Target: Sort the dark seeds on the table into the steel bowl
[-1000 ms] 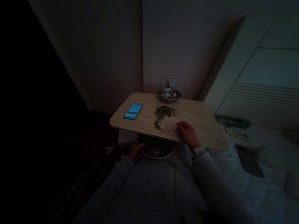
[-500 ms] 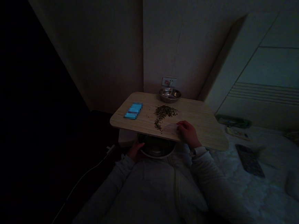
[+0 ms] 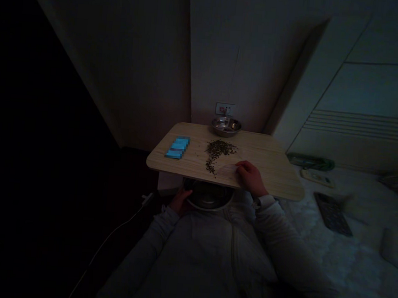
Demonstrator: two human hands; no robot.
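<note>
My left hand [image 3: 181, 201] is closed on the left rim of a large metal bowl [image 3: 210, 208], held just below the table's front edge. The tabletop hides the bowl's far side. Over the front of the wooden table [image 3: 269, 166], my right hand [image 3: 251, 177] pinches a thin, pale, see-through sheet [image 3: 227, 170]. What the sheet is made of, I cannot tell. Just left of it trails a scatter of small dark grains [image 3: 219, 149], heaped mid-table and thinning toward the front edge.
A smaller metal bowl [image 3: 226, 127] stands at the table's back edge, below a wall socket [image 3: 224, 109]. To the left lies a lit phone [image 3: 178, 147]. On the bed at right are a dark flat object [image 3: 332, 213] and a green bottle [image 3: 311, 162]. A white cable [image 3: 109, 234] runs along the left floor.
</note>
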